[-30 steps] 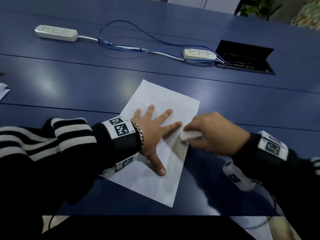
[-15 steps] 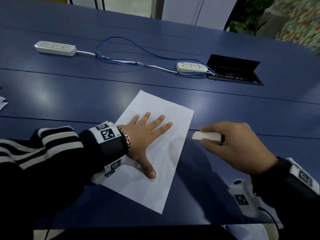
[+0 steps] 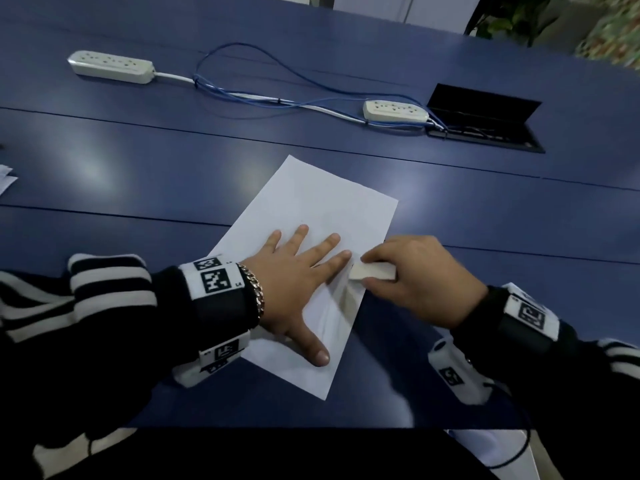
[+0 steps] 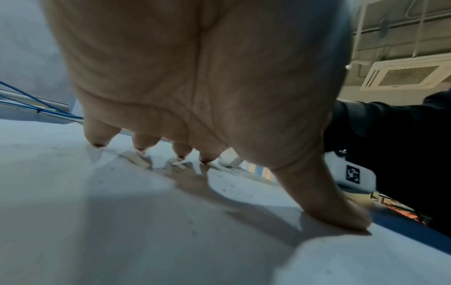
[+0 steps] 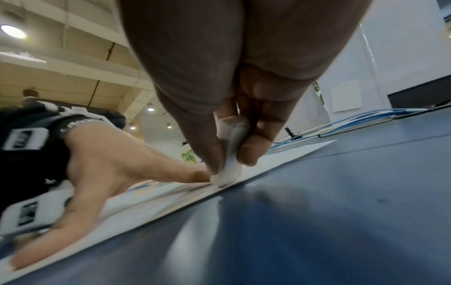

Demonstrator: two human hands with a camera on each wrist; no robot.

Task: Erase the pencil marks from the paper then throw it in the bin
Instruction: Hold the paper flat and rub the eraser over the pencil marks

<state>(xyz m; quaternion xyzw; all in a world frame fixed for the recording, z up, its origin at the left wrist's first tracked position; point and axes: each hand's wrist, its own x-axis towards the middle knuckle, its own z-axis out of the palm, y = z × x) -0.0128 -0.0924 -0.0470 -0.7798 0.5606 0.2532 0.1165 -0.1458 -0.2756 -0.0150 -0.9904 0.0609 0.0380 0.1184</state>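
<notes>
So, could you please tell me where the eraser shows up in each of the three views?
Head: eraser right of centre, pinched by the right hand at the paper's right edge.
Left wrist: small pale block beyond the fingertips.
Right wrist: centre, between thumb and fingers.
Shared landmark: the left hand's index fingertip beside it.

pencil marks: too faint to make out on the paper [image 3: 322, 209]
eraser [image 3: 372, 270]: right half hidden inside right hand [image 3: 420, 278] grip
paper scrap [image 3: 5, 178]: cut off at nine o'clock edge
</notes>
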